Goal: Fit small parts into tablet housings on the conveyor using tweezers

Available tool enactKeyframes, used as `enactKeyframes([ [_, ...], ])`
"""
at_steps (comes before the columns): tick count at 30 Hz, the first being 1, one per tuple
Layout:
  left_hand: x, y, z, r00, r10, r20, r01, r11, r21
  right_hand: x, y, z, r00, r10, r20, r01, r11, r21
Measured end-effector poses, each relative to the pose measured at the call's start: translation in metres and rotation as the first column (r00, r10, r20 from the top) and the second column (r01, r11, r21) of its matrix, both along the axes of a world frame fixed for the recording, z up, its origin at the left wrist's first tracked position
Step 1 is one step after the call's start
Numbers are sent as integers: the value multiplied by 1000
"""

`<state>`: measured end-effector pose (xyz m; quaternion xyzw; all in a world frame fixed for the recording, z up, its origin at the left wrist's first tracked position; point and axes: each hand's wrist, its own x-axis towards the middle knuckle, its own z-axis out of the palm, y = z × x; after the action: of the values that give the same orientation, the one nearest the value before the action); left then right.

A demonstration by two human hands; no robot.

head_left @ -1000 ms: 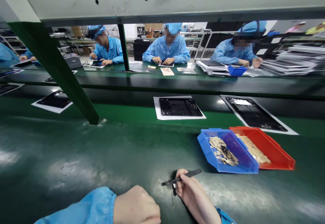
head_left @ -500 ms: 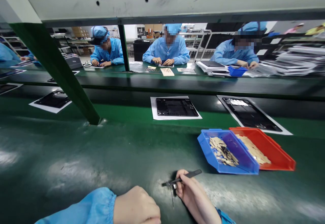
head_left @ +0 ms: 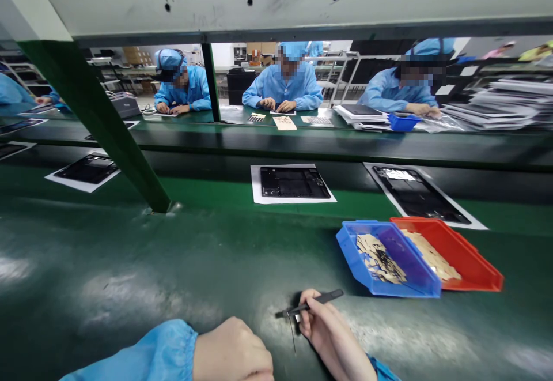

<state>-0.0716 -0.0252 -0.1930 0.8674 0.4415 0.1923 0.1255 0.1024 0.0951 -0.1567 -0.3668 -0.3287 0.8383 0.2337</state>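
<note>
"How do the hands stand?"

"The right hand [head_left: 324, 329], lower centre, pinches black tweezers [head_left: 327, 297], a thin dark strand [head_left: 292, 335] by their tips. The left [head_left: 233, 349], apart at bottom centre, looks curled, fingers hidden; I can't tell whether it grips anything."

"Any change?"

"The dark panels [head_left: 295, 183] mid-frame sit further left than a second ago."

Two adjacent bins [head_left: 400, 246] on the bench [head_left: 173, 266], behind and right of the tweezers [head_left: 327, 297]

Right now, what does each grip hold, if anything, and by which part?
The right grip holds black tweezers near mid-length; whether the left grip holds anything cannot be told.
</note>
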Motion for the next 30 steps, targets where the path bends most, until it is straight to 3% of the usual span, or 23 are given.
enactKeyframes([
  [13, -1, -1, -5, 1000, -13, -18, 12, 1000, -17, -1, -2, 5, 1000, -18, 17, 18, 1000, -7],
  [30, -1, 0, -3, 1000, 1, 15, -1, 1000, 16, 1, -1, -2, 1000, -7, -4, 7, 1000, -1],
])
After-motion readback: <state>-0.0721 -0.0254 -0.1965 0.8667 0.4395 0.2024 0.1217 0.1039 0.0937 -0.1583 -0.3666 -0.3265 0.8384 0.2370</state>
